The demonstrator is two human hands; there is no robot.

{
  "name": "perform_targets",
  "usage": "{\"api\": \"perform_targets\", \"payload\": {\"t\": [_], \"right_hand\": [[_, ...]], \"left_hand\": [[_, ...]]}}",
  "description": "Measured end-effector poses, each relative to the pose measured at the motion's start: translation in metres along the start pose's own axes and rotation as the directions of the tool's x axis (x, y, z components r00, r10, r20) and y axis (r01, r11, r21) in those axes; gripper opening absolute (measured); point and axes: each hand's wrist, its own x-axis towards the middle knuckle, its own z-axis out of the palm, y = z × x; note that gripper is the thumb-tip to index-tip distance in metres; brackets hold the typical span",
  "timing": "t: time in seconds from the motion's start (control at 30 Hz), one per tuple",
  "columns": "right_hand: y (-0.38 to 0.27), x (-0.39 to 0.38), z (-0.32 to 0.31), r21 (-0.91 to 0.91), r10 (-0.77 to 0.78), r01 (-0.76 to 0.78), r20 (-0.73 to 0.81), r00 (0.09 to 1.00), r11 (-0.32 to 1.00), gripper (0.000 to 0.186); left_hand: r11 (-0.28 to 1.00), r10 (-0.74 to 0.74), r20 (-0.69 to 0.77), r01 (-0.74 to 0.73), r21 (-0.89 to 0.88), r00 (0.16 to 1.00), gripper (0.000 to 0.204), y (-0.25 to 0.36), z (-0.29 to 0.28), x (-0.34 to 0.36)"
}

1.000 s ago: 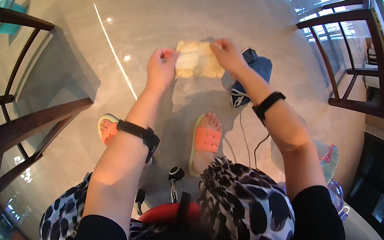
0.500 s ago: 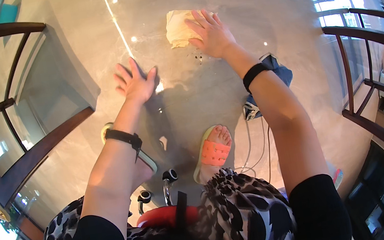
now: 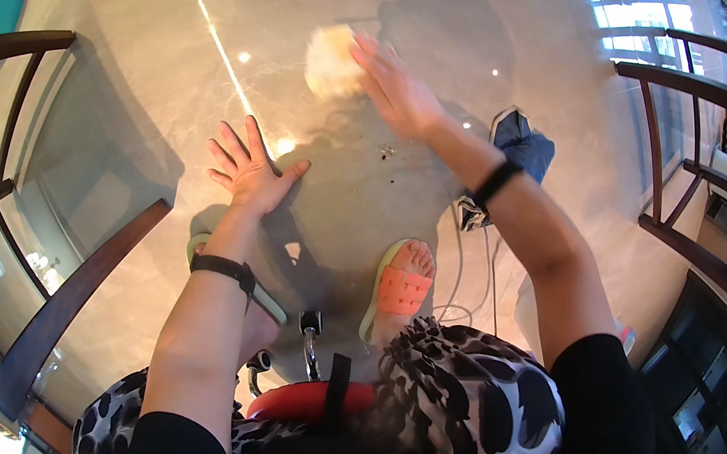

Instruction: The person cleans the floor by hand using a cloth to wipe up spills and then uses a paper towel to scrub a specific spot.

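Observation:
My left hand (image 3: 252, 170) lies flat on the glass tabletop (image 3: 128, 122), fingers spread and holding nothing. My right hand (image 3: 397, 90) reaches farther out and presses on the right edge of a pale yellow cloth (image 3: 330, 61) on the glass; hand and cloth are motion-blurred. A few dark crumbs (image 3: 386, 153) lie on the glass between my hands. Each wrist carries a black band.
Through the glass I see my feet in orange sandals (image 3: 399, 290), a blue cloth (image 3: 522, 145) and cables on the floor. Dark wooden chairs stand at the left (image 3: 34, 308) and at the right (image 3: 705, 163). A red seat edge (image 3: 301, 400) is below me.
A second ago both hands held the cloth together. My left hand has let go and settled flat on the glass; my right hand has pushed the cloth farther away across the table.

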Motion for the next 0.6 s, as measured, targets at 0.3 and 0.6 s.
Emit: {"api": "perform_targets", "payload": {"t": [0.3, 0.6], "right_hand": [[0.001, 0.040, 0.032, -0.510, -0.160, 0.393, 0.441, 0.883, 0.765, 0.043], [-0.007, -0.101, -0.028, 0.023, 0.108, -0.112, 0.140, 0.984, 0.993, 0.043]], "left_hand": [[1.000, 0.009, 0.016, -0.009, 0.001, 1.000, 0.135, 0.000, -0.011, -0.002], [1.000, 0.004, 0.056, -0.005, 0.012, 0.998, 0.141, 0.003, -0.009, -0.003]]}}
